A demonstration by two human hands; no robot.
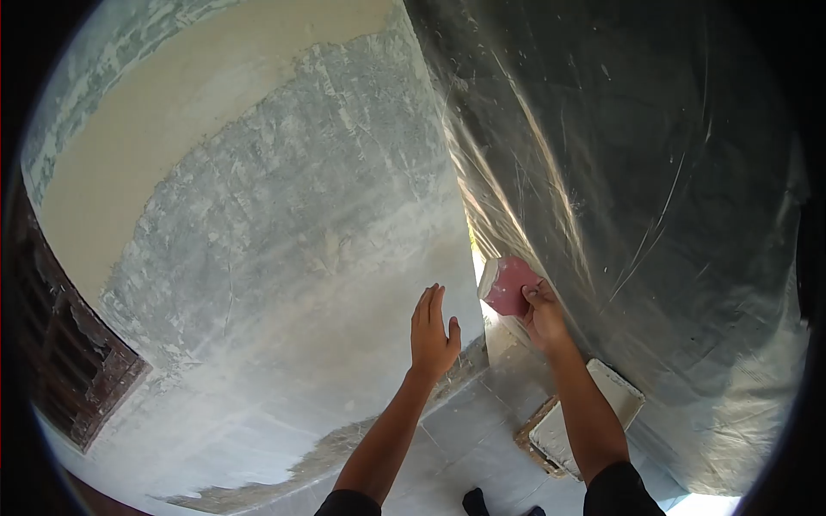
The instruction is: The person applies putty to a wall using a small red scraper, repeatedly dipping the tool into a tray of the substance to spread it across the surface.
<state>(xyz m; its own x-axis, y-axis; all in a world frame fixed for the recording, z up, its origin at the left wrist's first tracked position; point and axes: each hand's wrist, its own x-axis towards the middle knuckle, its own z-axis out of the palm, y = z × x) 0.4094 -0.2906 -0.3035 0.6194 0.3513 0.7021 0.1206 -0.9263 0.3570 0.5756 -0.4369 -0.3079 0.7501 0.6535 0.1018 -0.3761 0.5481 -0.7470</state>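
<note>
My right hand [544, 316] grips a pink putty spreader [511, 291], thumb on its near face. Whitish paste coats the spreader's left edge, which is at the wall's right-hand edge; whether it touches cannot be told. To the left, my left hand [433, 337] is held up against or just in front of the grey wall [292, 198], fingers stretched and thumb apart, with nothing in it. The wall is patchy, with a smooth cream band of coating higher up and a pale smeared area lower down.
A dark, creased plastic sheet [662, 181] hangs on the right beside the wall's edge. Below my right forearm, a white-smeared tray [632, 400] rests near the tiled floor [447, 439]. A brown window grille [77, 361] is at far left. Dark-covered feet show at the bottom.
</note>
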